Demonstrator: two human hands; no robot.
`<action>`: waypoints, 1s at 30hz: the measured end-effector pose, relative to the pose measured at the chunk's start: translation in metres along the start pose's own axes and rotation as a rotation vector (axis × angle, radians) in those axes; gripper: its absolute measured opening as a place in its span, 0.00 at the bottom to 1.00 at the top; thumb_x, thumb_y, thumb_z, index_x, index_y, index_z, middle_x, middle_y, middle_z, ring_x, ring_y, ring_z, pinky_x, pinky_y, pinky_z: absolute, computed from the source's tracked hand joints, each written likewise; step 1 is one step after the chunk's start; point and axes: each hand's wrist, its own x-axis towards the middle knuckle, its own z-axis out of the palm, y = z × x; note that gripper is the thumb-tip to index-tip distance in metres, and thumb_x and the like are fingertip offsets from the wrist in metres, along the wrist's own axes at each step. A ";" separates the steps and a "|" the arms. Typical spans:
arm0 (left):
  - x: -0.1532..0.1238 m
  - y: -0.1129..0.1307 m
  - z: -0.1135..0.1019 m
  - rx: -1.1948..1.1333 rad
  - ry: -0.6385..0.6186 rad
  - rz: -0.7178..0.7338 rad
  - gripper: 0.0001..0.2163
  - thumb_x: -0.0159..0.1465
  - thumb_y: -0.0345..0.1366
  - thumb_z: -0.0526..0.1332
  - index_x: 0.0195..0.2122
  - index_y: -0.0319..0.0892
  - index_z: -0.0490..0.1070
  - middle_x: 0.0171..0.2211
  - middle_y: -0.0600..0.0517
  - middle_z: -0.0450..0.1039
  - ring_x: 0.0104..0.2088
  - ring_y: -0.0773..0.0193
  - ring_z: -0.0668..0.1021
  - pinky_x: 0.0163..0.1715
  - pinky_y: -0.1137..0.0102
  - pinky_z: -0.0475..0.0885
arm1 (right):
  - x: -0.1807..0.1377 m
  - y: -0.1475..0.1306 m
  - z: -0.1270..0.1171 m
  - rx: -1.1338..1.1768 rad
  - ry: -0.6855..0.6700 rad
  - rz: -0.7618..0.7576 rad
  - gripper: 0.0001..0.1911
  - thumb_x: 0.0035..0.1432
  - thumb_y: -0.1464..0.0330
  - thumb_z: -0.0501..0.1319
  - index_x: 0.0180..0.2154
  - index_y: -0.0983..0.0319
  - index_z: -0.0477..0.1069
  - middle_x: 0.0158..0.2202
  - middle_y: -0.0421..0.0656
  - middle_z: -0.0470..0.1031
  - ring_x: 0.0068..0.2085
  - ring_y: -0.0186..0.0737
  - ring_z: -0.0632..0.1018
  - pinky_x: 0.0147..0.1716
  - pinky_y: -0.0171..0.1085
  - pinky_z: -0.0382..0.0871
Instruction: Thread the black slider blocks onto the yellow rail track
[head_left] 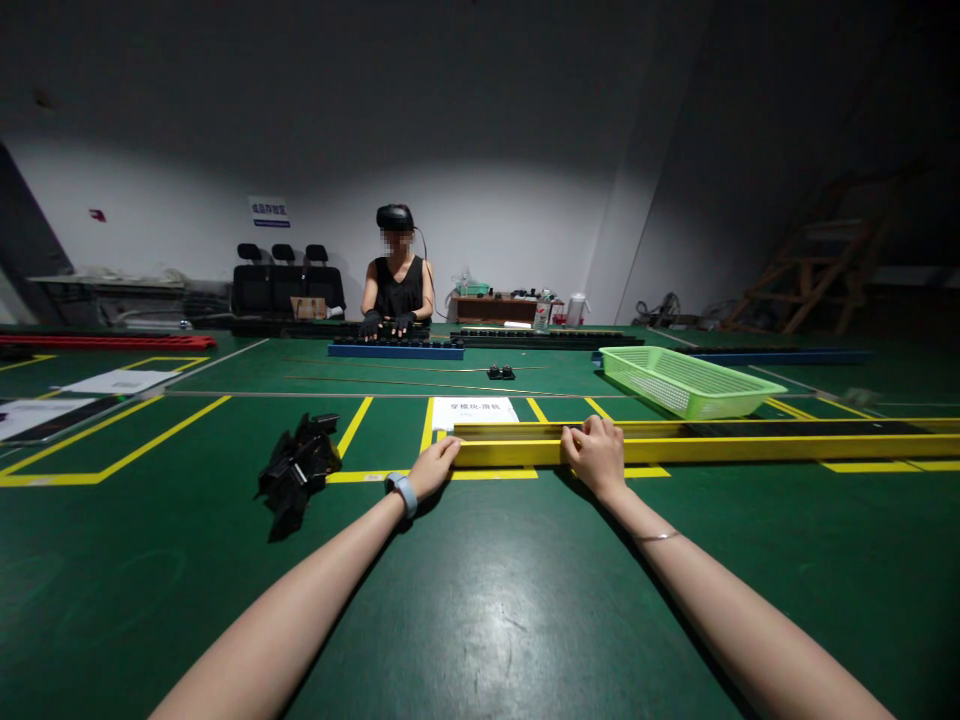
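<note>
Head view: a long yellow rail [750, 447] lies flat on the green desk [480, 600], running from between the two grips far out past the right one. The right grip [596, 455] is clamped on it from above, fingers curled over its top edge a little way in from the near end. The left grip [435, 468] is loose, fingers stretched out with their tips against that end of the rail, closed on nothing. A watch [403, 492] sits on the wrist behind the left grip, and a thin bracelet [658, 537] on the forearm behind the right. Just beyond the left grip a white label sheet [474, 411] lies beside the rail. Outward of the left grip, near but apart, is a pile of black parts [296, 468]. Beyond the right grip and past the rail stands a green basket [686, 382]. Well beyond both grips, a co-worker [396, 285] in a headset has gloved hands on a blue rail [395, 351].
</note>
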 end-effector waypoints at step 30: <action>0.000 0.000 0.000 -0.002 -0.002 -0.004 0.18 0.65 0.42 0.47 0.45 0.37 0.71 0.45 0.45 0.74 0.46 0.58 0.74 0.48 0.68 0.65 | -0.002 0.044 0.013 -0.132 0.023 0.022 0.20 0.60 0.62 0.52 0.22 0.59 0.76 0.27 0.45 0.67 0.35 0.40 0.61 0.37 0.40 0.48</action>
